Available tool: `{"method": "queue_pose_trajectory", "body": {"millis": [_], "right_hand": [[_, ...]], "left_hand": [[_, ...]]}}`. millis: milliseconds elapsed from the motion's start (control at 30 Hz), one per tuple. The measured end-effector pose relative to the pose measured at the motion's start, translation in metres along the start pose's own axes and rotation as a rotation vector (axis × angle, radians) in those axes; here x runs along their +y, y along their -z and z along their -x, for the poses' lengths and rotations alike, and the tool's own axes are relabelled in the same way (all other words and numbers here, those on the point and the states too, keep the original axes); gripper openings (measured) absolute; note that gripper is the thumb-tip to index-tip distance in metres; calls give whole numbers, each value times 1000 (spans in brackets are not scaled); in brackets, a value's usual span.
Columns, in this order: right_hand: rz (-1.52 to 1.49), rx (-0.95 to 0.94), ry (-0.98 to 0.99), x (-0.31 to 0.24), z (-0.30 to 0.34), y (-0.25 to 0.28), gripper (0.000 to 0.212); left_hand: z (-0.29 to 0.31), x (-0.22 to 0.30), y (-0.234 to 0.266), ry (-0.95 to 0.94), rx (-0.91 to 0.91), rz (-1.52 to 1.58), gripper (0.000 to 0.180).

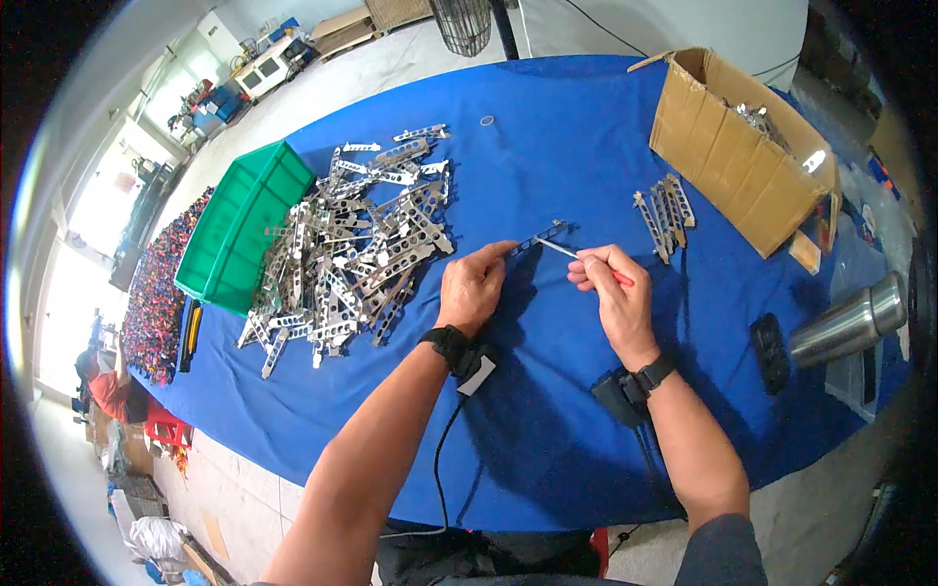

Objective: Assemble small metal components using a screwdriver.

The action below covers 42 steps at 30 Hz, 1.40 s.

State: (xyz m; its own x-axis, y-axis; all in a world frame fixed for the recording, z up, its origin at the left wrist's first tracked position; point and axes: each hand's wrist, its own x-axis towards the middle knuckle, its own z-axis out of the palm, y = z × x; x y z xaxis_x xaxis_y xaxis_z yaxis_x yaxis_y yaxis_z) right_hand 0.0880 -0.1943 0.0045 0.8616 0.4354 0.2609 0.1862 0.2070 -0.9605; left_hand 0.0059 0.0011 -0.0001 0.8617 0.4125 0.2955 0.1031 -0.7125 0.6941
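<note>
My left hand [474, 283] pinches the near end of a narrow metal strip with holes along it [540, 235], held over the blue-covered table. Between the fingers of my right hand [618, 293] is a slim, pen-like tool with a silver shaft [559, 248] and a red part at the grip. Its tip meets the strip or lies just beside it; its exact shape is too small to make out. To the left of my left hand spreads a heap of similar perforated metal strips [342, 254]. Several more lie side by side [664, 215] beyond my right hand.
A green plastic crate [217, 249] tilts beside the heap. An open cardboard box [723, 161] with metal pieces stands at the far right. Nearer lie a steel bottle [850, 322] and a black object [769, 354]. Cables trail from both wrist devices across the blue cloth [547, 459].
</note>
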Motion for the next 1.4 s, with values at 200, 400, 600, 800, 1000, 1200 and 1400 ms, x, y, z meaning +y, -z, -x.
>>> {"method": "queue_pose_trajectory", "body": {"millis": [200,400,600,800,1000,1200,1400], "right_hand": [[25,-20,4,-2,2,2,20],[10,-47,-14,-4,2,3,20],[40,-10,42,-2,2,-1,20],[42,-34,11,0,2,2,21],[31,-7,36,-2,1,-1,20],[22,-39,6,-1,1,5,20],[21,-5,17,-6,2,-1,20]], "left_hand": [[0,3,0,64,-7,37,28],[1,3,1,42,-13,44,28],[0,0,0,-11,1,33,28],[1,-1,0,22,-1,22,27],[1,0,1,12,2,42,27],[1,2,1,44,-21,40,27],[0,-2,0,28,-12,41,27]]}}
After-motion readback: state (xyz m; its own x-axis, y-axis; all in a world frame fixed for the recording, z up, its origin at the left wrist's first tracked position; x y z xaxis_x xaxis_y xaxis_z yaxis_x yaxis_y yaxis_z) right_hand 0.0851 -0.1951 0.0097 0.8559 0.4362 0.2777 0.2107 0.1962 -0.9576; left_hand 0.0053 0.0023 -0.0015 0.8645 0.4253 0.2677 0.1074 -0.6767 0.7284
